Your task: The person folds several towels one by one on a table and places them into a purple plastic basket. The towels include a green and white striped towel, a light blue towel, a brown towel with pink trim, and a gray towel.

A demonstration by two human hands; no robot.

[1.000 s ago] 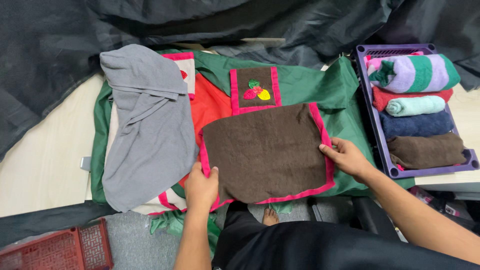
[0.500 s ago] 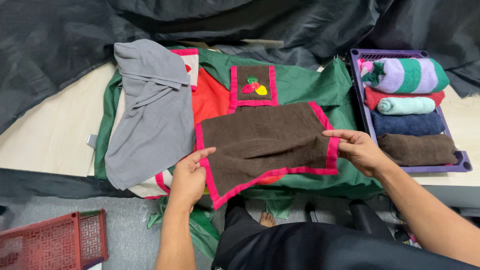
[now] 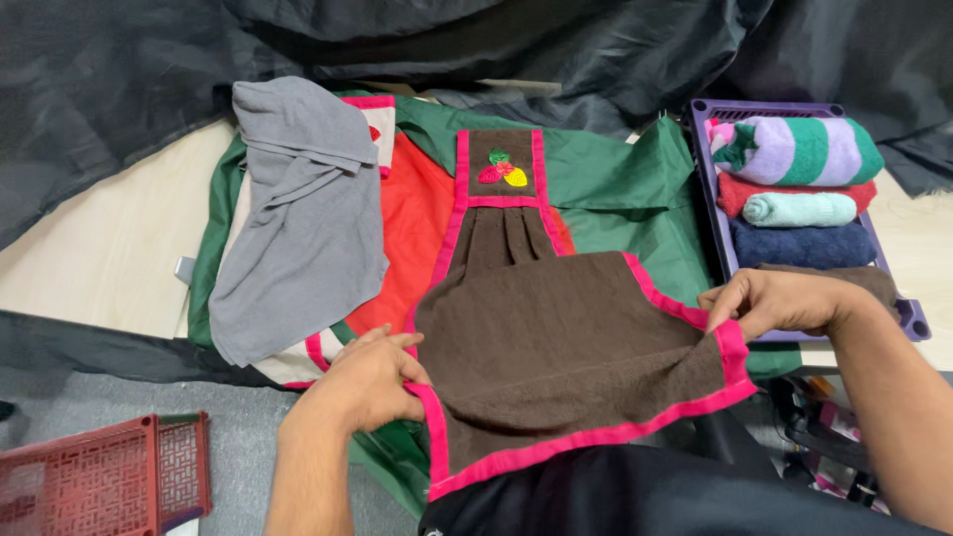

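Observation:
A brown towel (image 3: 566,337) with a pink border lies stretched between my two hands, its lower edge hanging over my lap. Its narrow top flap (image 3: 501,171) carries small green, red and yellow leaf shapes and rests further back on the green cloth. My left hand (image 3: 367,377) grips the towel's left pink edge. My right hand (image 3: 779,301) pinches the right pink edge, just in front of the purple tray.
A grey cloth (image 3: 298,218) lies at the left on an orange cloth (image 3: 412,228) and a green cloth (image 3: 615,179). A purple tray (image 3: 707,189) at the right holds several rolled towels (image 3: 799,149). A red crate (image 3: 99,481) sits on the floor lower left. Black sheeting (image 3: 496,45) covers the back.
Both hands have pulled the brown towel toward me and spread it wider. The folded part has opened out, showing the pleated neck below the top flap.

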